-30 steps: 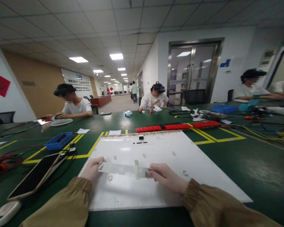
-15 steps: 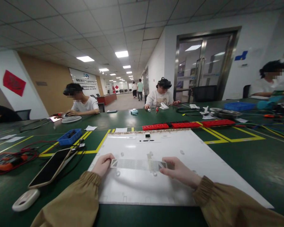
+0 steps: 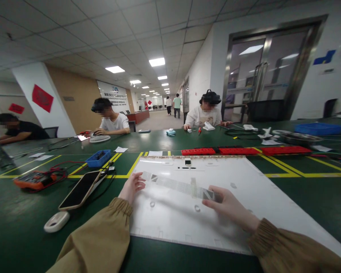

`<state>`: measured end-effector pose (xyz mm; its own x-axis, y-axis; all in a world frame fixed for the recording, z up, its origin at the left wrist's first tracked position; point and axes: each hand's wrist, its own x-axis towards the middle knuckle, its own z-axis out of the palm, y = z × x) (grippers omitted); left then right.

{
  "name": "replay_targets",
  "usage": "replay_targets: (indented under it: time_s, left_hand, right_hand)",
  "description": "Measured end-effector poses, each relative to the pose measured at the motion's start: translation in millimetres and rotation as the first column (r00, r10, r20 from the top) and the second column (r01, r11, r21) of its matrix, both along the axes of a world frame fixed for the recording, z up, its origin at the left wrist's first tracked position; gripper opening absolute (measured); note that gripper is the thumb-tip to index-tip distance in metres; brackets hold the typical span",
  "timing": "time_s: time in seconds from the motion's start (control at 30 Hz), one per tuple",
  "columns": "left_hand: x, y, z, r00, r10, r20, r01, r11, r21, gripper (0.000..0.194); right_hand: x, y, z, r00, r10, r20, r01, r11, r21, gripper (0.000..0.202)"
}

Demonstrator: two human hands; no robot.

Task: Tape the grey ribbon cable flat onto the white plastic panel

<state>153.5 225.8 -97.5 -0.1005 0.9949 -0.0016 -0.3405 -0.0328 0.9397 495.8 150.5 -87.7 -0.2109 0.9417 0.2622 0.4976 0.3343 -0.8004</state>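
Note:
A long translucent strip [image 3: 176, 184] with fine printed lines and dark triangular marks near its ends is held over a white panel [image 3: 170, 223]. My right hand [image 3: 227, 203] pinches the strip's right end between thumb and fingers. At the other end, my left hand [image 3: 132, 186] has its fingers apart and slightly curled, right beside the strip's tip. A short pale piece of tape [image 3: 193, 187] crosses the strip toward its right side. Small round bosses and a dark square piece [image 3: 188, 162] show on the panel.
Left of the panel lie a phone [image 3: 81, 190], a white oval object [image 3: 57, 222], an orange multimeter [image 3: 35, 179] and a small blue tray [image 3: 98, 158]. Red strips [image 3: 198, 151] line the far edge. Co-workers wearing headsets sit across the green table [image 3: 14, 223].
My left hand has loosened from a pinch on the strip's left end. The strip now slants, left end farther away. The camera view has turned left.

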Motion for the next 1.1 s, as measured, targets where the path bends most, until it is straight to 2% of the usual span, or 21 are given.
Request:
replay_targets:
  time_s: [0.1, 0.2, 0.3, 0.47, 0.67, 0.8, 1.1]
  left_hand:
    - [8.4, -3.6, -0.3, 0.996, -0.093, 0.017, 0.093, 0.996, -0.015, 0.032]
    - [13.3, -6.7, -5.0, 0.989, -0.131, -0.062, 0.131, 0.991, -0.003, 0.037]
    - [14.8, -10.3, -9.6, 0.981, -0.132, -0.14, 0.135, 0.991, 0.018, 0.042]
    - [16.7, -13.7, -9.7, 0.979, -0.099, -0.176, 0.104, 0.994, 0.024, 0.046]
    - [18.5, -16.2, -5.7, 0.991, -0.085, -0.104, 0.089, 0.996, 0.029, 0.047]
    - [19.9, -18.2, -3.5, 0.989, -0.137, -0.049, 0.138, 0.99, 0.018, 0.045]
    - [27.8, -27.0, 1.1, 0.969, -0.228, 0.092, 0.228, 0.974, 0.01, 0.038]
  right_hand:
    - [0.4, 0.7, -2.1, 1.0, 0.006, -0.003, -0.006, 1.0, 0.007, 0.031]
    - [-1.8, -1.8, 0.5, 0.999, 0.024, 0.042, -0.025, 0.999, 0.023, 0.033]
    - [-5.9, -6.0, 5.1, 0.993, 0.053, 0.101, -0.053, 0.999, 0.003, 0.034]
    - [-11.2, -10.2, 8.3, 0.986, 0.051, 0.156, -0.046, 0.998, -0.037, 0.033]
    - [-11.8, -10.0, 6.1, 0.986, 0.056, 0.155, -0.045, 0.997, -0.068, 0.034]
    - [-10.2, -8.3, 4.0, 0.984, 0.058, 0.169, -0.05, 0.998, -0.05, 0.033]
    - [-3.0, -3.8, -0.2, 0.884, 0.023, 0.467, -0.044, 0.998, 0.035, 0.039]
